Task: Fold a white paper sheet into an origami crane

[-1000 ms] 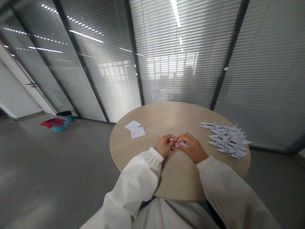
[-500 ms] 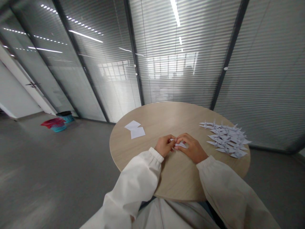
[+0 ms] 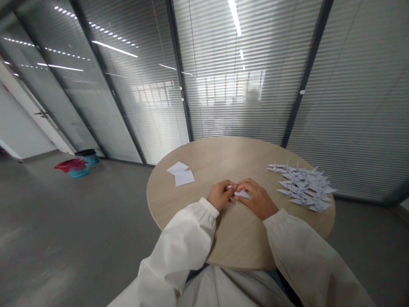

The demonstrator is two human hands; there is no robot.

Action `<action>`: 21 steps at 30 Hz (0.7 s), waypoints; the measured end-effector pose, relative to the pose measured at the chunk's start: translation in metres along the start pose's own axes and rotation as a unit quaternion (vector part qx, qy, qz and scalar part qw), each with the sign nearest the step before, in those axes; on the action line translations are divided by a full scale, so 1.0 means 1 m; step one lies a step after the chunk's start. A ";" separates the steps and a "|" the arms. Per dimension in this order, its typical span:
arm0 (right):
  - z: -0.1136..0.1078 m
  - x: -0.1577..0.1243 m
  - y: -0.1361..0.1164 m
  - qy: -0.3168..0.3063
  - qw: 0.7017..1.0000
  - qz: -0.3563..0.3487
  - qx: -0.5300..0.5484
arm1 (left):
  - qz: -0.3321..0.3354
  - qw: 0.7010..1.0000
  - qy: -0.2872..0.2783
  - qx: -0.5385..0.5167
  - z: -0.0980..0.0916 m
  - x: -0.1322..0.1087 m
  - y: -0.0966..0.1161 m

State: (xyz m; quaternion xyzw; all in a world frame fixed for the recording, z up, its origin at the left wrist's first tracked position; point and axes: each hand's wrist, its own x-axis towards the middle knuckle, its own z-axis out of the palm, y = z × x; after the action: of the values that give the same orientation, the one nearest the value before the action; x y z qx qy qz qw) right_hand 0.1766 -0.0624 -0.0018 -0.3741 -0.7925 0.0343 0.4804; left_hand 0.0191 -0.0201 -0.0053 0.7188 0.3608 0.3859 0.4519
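A small folded piece of white paper (image 3: 242, 194) is pinched between my two hands, just above or on the middle of the round table. My left hand (image 3: 220, 194) closes on its left end, thumb and fingers pressed together. From the other side, my right hand (image 3: 258, 198) grips it with bent fingers, the fingertips meeting those of the left. Most of the paper is covered by my fingers, so its exact fold cannot be seen. Right of my hands lies a cluster of several folded white paper cranes (image 3: 306, 187). White paper sheets (image 3: 184, 178) lie to the left.
The round wooden table (image 3: 230, 153) stands against a glass partition with blinds (image 3: 236, 119). On the floor at far left are a blue bin with a red liner (image 3: 76, 167) and another with a black liner (image 3: 91, 156).
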 end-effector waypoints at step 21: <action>0.000 0.000 -0.002 0.007 1.000 0.008 0.002 | -0.011 1.000 0.012 -0.006 -0.001 -0.003 0.008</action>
State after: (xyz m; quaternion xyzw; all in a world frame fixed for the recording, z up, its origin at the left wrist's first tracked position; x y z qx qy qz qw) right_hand 0.1759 -0.0640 -0.0011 -0.3799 -0.7861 0.0370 0.4862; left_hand 0.0186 -0.0247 0.0015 0.7075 0.3719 0.3913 0.4561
